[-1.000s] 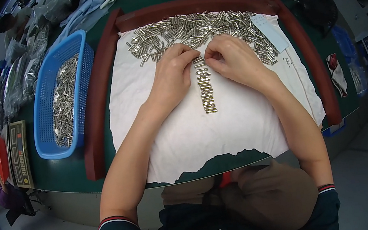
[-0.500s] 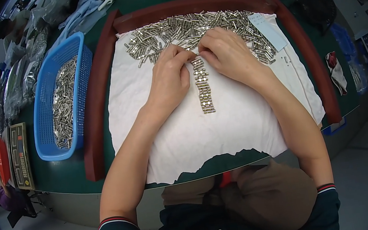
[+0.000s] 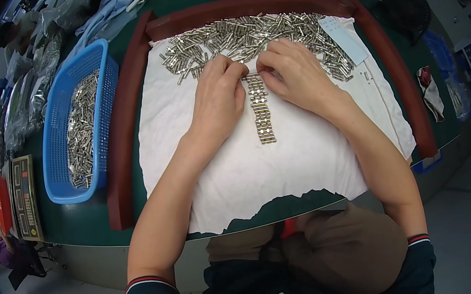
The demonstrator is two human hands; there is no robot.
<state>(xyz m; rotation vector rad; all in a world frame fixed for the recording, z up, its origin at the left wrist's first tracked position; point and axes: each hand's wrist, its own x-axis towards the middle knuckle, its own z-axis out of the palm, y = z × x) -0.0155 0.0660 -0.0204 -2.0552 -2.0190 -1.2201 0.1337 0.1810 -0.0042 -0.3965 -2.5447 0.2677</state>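
A narrow strip of small shiny metal links (image 3: 260, 107), like a watch band in silver and gold tones, lies lengthwise on the white cloth (image 3: 239, 176). My left hand (image 3: 219, 92) is closed, thumb and fingertips pinched at the left side of the strip's far end. Opposite it, my right hand (image 3: 291, 73) is closed too, its fingertips at the right side of that same end. The fingers partly hide the last links between them. Just beyond my hands spreads a loose heap of short metal pieces (image 3: 238, 35).
A red-brown wooden frame (image 3: 246, 7) borders the cloth on three sides. To the left stands a blue perforated basket (image 3: 103, 105) with more metal pieces inside. A light blue paper strip (image 3: 343, 41) lies at the heap's right edge. Bagged goods (image 3: 33, 79) line the far left.
My hands have shifted slightly; the fingertips have parted a little, and more of the strip's far end shows between them. The strip stays in nearly the same place.
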